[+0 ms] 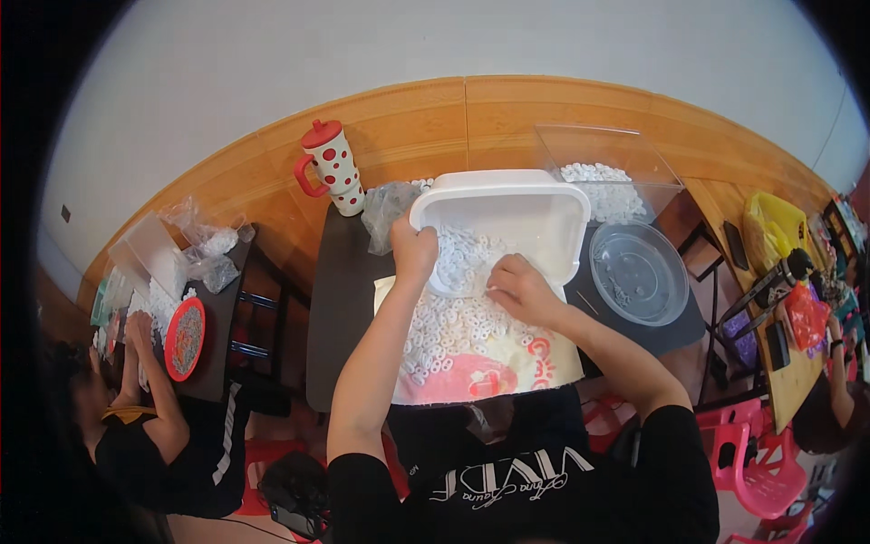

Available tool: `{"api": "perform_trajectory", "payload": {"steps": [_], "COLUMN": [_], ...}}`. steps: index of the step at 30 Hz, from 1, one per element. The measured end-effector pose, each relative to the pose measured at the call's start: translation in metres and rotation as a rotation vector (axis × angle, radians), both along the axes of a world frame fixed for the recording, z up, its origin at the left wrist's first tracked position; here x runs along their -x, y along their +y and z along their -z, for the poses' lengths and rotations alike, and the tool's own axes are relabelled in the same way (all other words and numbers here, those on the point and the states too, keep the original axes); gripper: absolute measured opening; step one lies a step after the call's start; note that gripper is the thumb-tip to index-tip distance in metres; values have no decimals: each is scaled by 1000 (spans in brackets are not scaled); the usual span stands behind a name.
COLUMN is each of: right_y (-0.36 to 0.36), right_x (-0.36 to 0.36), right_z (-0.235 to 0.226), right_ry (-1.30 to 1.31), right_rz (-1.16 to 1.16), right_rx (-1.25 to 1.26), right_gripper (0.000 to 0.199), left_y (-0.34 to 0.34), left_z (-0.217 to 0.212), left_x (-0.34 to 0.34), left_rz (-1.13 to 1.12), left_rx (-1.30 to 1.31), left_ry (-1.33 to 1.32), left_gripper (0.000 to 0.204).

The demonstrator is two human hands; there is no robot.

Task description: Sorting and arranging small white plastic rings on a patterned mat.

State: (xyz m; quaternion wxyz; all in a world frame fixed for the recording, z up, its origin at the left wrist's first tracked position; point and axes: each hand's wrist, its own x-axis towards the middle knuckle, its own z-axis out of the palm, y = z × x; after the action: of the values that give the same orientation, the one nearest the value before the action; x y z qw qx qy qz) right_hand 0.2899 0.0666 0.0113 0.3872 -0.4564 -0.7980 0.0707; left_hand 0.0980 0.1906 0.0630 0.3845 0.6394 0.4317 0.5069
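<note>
A white plastic basin (535, 222) is tilted toward me on the dark table, its open side facing me. My left hand (415, 252) is closed around its left rim. Small white ring-like pieces (464, 256) lie heaped inside the basin's left part, and many more loose pieces (435, 337) are spread over a cream cloth (557, 358) with a red and pink print. At the basin's lower edge, over the pieces, is my right hand (520, 288). Its fingers are curled together, and what they hold, if anything, is hidden.
A red-lidded dotted tumbler (340, 168) and a plastic bag (385, 213) stand left behind the basin. To the right are a round clear tub (640, 272) and a clear box (616, 186) with white pieces. A person (149, 417) works at the left table.
</note>
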Motion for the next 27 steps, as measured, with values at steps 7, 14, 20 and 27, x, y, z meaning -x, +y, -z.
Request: {"api": "perform_trajectory", "payload": {"steps": [7,14,20,27], "right_y": [-45,-74,-94,-105], "right_x": [10,1,-23,-30], "right_z": [-3,-15,2,1], "right_ry": [-113,-106,-126,-65], "right_rz": [45,5,172,210], "right_rx": [-182,-159,-56,-46], "right_gripper": [18,21,21,22], "left_y": [34,77,116,111], "left_z": [9,-14,-19,-36], "left_x": [-10,-18,-15,8], "left_rz": [-23,29,70,131], "left_rx": [85,263,391,443], "left_ry": [-150,-44,126,142], "left_gripper": [29,30,40,36]}}
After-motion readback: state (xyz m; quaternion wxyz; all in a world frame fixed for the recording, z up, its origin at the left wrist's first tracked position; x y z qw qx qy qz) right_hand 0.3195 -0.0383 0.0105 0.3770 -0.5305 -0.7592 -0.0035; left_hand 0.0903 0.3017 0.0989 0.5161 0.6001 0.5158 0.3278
